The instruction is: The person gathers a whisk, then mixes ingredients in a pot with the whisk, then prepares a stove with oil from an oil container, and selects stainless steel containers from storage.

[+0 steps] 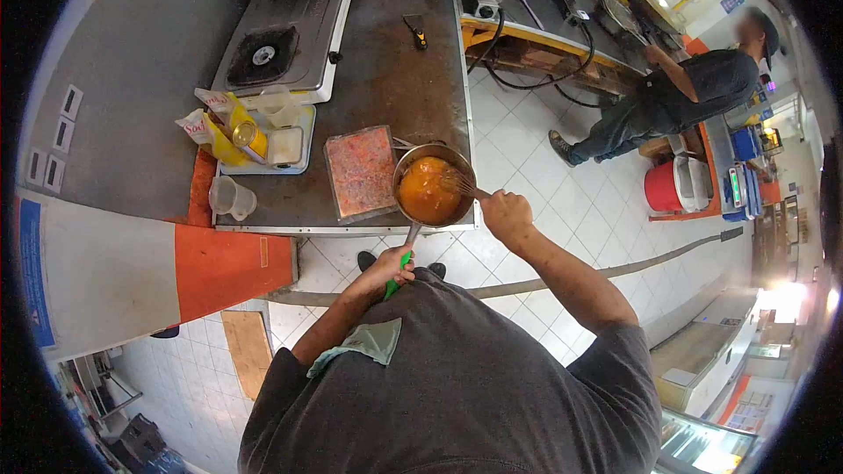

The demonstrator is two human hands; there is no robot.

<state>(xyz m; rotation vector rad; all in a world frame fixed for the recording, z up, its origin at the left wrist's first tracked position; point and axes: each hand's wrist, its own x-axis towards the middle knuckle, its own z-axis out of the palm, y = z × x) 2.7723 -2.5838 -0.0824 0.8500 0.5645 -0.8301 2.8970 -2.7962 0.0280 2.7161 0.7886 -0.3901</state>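
My left hand (392,267) is closed round the green handle of a metal saucepan (407,158), which is at the front edge of the dark worktop. Orange liquid (425,197) with paler, shiny patches lies inside. My right hand (507,216) grips a whisk (465,185) by its brownish handle, its wires dipping into the liquid at the right side of the pan. Just left of the pan lies a flat, clear pack of reddish speckled food (362,173), its edge close against the rim.
A gas stove (285,22) stands at the back left, near a tray (303,158) with yellow packets (215,133) and a can (250,140). A clear measuring jug (232,198) is nearby. A yellow-black tool (420,37) lies farther back. Another person (694,92) works at a stove on the right.
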